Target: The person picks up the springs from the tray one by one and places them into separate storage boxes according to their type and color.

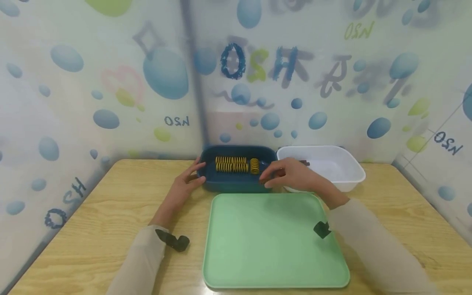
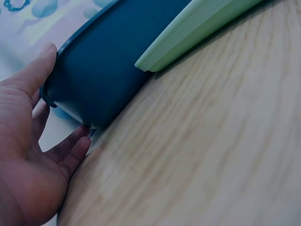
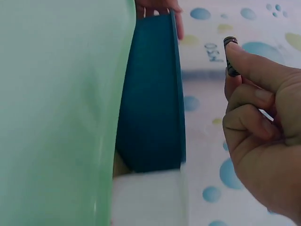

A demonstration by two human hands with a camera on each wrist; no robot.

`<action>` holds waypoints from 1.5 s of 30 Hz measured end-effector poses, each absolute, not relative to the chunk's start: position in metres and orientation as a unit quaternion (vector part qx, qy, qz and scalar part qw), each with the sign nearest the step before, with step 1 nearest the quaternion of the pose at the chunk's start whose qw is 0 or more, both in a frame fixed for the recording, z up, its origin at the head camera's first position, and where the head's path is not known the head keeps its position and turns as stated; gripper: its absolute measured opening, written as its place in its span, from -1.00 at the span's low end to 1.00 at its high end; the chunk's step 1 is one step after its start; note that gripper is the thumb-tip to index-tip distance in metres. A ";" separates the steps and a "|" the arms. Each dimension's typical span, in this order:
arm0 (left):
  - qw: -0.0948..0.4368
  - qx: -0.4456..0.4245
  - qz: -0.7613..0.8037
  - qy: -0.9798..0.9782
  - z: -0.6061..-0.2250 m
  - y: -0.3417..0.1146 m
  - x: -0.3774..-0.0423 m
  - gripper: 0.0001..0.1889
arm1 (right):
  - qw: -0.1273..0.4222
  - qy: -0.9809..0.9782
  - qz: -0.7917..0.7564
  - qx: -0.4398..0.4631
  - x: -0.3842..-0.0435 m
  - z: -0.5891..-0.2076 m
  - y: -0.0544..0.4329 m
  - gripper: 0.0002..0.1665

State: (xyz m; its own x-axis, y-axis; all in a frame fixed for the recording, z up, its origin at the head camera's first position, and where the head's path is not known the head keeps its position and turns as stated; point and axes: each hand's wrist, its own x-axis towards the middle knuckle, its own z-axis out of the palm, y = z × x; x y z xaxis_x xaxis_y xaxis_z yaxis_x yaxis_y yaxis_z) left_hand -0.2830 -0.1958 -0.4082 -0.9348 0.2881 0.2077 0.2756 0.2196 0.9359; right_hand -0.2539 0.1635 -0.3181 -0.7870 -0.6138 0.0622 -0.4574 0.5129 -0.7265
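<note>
My right hand (image 1: pixel 293 175) pinches a small dark brown coil spring (image 3: pixel 231 56) between thumb and fingers, over the right end of the blue bin (image 1: pixel 228 186). In the right wrist view that spring stands nearly upright in the fingertips, partly hidden by the thumb. Several yellow coil springs (image 1: pixel 231 164) lie in the blue bin in two rows, with one more yellow spring (image 1: pixel 254 166) turned crosswise beside them. At the bin's left end my left hand (image 1: pixel 184 181) rests with spread fingers, thumb and fingertips against its rim and wall.
A white bin (image 1: pixel 355 170) stands right of the blue one, with a dark brown piece (image 1: pixel 305 162) at its left side, partly behind my right hand. In front of both lies a light green tray (image 1: pixel 273 241) on the wooden table (image 1: pixel 110 229). A patterned curtain (image 1: pixel 236 102) hangs behind.
</note>
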 end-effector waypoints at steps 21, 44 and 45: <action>-0.003 0.186 0.592 0.784 -0.408 -0.196 -0.283 -0.47 | 0.029 0.909 -0.379 -0.172 -0.286 -0.338 0.257 -0.57; 0.000 0.185 0.602 0.777 -0.410 -0.196 -0.286 -0.47 | 0.049 0.933 -0.335 -0.123 -0.316 -0.353 0.274 -0.70; 0.001 0.187 0.602 0.777 -0.410 -0.196 -0.286 -0.47 | 0.048 0.934 -0.333 -0.123 -0.318 -0.354 0.273 -0.70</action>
